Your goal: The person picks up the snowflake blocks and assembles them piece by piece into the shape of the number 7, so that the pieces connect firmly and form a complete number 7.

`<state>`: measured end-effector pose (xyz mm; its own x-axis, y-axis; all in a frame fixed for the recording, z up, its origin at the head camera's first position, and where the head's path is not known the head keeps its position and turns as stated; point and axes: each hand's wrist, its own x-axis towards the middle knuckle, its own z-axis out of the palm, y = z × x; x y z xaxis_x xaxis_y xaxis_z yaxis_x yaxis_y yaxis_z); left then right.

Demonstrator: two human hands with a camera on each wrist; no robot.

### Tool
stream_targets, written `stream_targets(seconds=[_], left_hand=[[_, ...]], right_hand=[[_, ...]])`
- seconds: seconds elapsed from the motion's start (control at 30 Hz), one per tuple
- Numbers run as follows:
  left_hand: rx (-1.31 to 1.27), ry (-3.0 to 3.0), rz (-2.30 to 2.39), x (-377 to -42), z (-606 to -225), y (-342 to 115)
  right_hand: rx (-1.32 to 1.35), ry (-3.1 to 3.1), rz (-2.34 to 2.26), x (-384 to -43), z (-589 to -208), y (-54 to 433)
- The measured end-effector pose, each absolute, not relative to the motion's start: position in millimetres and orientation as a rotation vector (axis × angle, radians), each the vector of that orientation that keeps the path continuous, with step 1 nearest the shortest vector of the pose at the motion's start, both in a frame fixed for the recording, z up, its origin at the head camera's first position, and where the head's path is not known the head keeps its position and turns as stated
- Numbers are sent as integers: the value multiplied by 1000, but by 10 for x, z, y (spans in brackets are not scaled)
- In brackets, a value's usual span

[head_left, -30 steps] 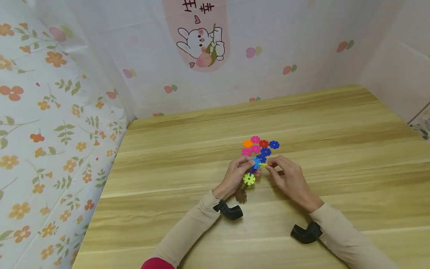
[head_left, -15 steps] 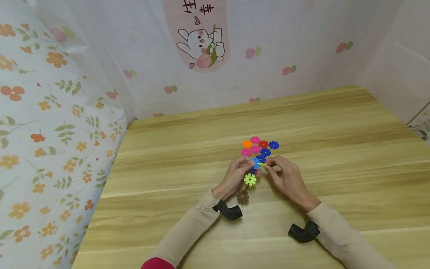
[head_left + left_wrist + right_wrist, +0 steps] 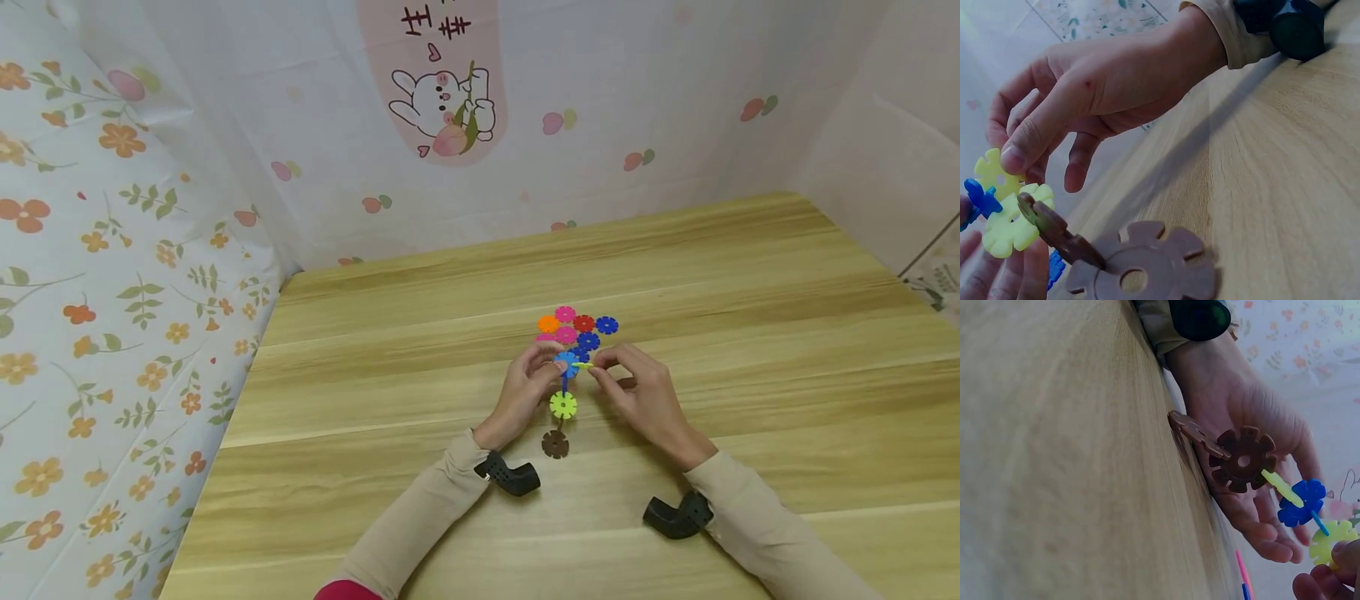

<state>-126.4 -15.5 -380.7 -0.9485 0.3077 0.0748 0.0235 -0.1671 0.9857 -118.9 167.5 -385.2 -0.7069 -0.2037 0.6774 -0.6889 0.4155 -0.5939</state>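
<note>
My left hand (image 3: 521, 387) pinches a light blue notched disc (image 3: 566, 364) at the top of a linked chain of flower-shaped plastic discs. Below it hang a dark blue disc (image 3: 1302, 503), a yellow disc (image 3: 563, 405), then two brown discs, the lowest brown disc (image 3: 1141, 269) close over the table. My right hand (image 3: 647, 398) pinches another yellow disc (image 3: 1332, 542) between thumb and fingertips. That disc's edge meets the light blue disc's right side. In the left wrist view, the right hand's thumb (image 3: 1019, 150) presses on its yellow disc.
Several loose discs lie just beyond my hands on the wooden table (image 3: 360, 375): pink (image 3: 566, 314), orange disc (image 3: 549, 324), red disc (image 3: 583, 323) and dark blue disc (image 3: 607, 325). A patterned curtain (image 3: 315, 125) hangs behind the table. Both wrists carry black camera mounts.
The chain's lower yellow and brown discs have swung slightly down and right, with their faces turned more to the head view. The right hand has edged left with its yellow disc.
</note>
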Motion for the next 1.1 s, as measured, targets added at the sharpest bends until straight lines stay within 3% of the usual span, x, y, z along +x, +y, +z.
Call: stream_targets(seconds=[0.23, 0.7, 1.1], left_hand=[[665, 1893, 2234, -1343, -3997, -151], [474, 1682, 2295, -1343, -4009, -156], [494, 1503, 2261, -1339, -3988, -152]], right_hand=[[782, -2173, 1291, -1182, -3846, 1671], [554, -2405, 1276, -1304, -3813, 1930], [384, -2728, 1084, -1766, -3848, 2091]])
